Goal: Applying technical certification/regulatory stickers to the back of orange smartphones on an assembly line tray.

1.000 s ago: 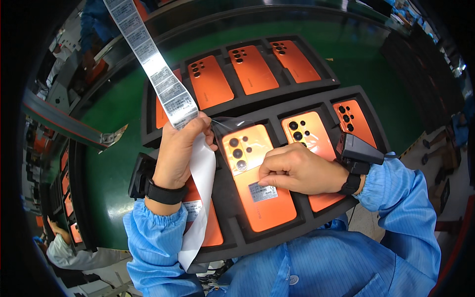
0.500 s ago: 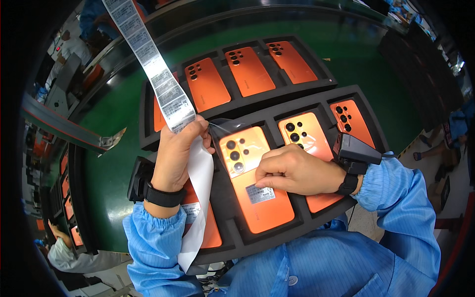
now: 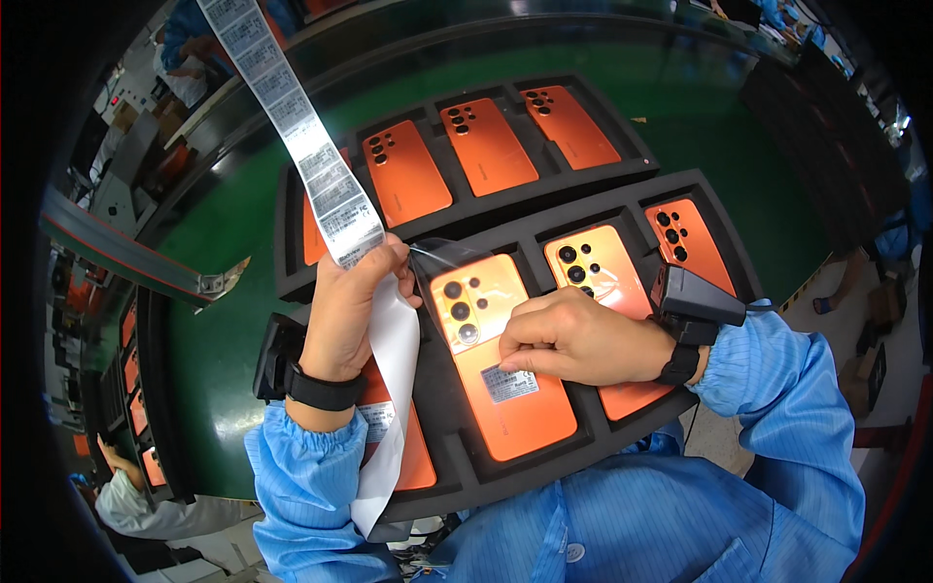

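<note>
My left hand is closed on a long strip of silver printed labels, which runs up past the top left edge. Its white backing hangs down below the hand. The fingers of my right hand are pinched at the upper edge of a silver label, which lies on the back of an orange smartphone. Clear film covers the phone's camera end and stands up toward my left hand. The phone rests in a black foam tray. Left of it, another phone also bears a label, partly hidden by the backing.
Two more orange phones sit in the near tray, one partly under my right hand. Behind it, a second foam tray holds several orange phones on a green work surface. More trayed phones and a co-worker's arm appear at far left.
Almost nothing differs. Both hands keep their holds, and the label lies in the same place on the phone; the view has shifted very slightly.
</note>
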Demonstrator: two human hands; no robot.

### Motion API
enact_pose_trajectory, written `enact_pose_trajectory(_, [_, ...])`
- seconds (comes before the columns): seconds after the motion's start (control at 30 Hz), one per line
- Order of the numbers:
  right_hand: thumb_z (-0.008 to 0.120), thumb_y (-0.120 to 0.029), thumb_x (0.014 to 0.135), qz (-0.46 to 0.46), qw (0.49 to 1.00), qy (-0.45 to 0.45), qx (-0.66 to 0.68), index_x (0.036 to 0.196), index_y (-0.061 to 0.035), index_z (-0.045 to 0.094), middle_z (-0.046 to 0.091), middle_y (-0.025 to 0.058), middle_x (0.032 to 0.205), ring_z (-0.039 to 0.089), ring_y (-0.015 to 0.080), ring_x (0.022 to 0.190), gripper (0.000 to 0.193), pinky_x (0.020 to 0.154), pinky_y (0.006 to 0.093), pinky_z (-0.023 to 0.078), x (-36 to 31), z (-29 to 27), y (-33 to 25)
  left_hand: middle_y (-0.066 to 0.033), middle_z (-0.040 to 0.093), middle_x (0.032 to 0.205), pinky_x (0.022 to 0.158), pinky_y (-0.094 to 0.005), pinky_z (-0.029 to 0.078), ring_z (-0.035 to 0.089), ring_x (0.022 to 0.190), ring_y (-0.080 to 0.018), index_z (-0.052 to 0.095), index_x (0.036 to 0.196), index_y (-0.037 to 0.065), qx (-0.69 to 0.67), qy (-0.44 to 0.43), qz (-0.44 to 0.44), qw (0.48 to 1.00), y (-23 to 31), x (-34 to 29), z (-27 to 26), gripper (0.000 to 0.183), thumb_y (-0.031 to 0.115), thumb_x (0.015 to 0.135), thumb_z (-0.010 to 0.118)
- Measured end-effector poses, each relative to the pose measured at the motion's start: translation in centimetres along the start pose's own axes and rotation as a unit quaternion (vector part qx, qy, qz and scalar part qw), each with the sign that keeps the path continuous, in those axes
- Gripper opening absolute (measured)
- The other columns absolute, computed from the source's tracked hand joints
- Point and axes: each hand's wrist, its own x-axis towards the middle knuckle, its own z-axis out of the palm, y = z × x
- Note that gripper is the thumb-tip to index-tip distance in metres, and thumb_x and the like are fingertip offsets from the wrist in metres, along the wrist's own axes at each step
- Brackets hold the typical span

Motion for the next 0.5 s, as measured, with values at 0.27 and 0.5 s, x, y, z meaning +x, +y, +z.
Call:
enact_pose_trajectory(0.27, [0.064,-0.01,0.082,-0.015,1.0,0.008,-0.022,0.079,0.0005,0.06,0.059,0.01,0.074,0.06,0.025,0.066,0.012,0.059,0.0331,0.047,-0.18,0.16,-0.04,-0.0059,0.054,0.075,0.054,-0.0276,0.049,0.056,0.062,-0.0139,0.054,0.087,0.001,-0.017,-0.014,0.001,1.0,-0.16,0.17,-0.42,0.007,0.006,0.082,0.054])
enact_pose_trajectory(0.5, [0.065,-0.015,0.079,-0.095,0.964,-0.004,-0.247,0.083,-0.0033,0.059,0.052,0.007,0.068,0.058,0.0226,0.059,0.013,0.056,0.0328,0.048,-0.02,0.48,-0.45,-0.0054,0.053,0.066,0.054,-0.0262,0.048,0.054,0.058,-0.0134,0.053,0.085,0.003,0.018,0.023,-0.014,0.999,0.51,0.29,-0.2,0.009,0.01,0.08,0.052])
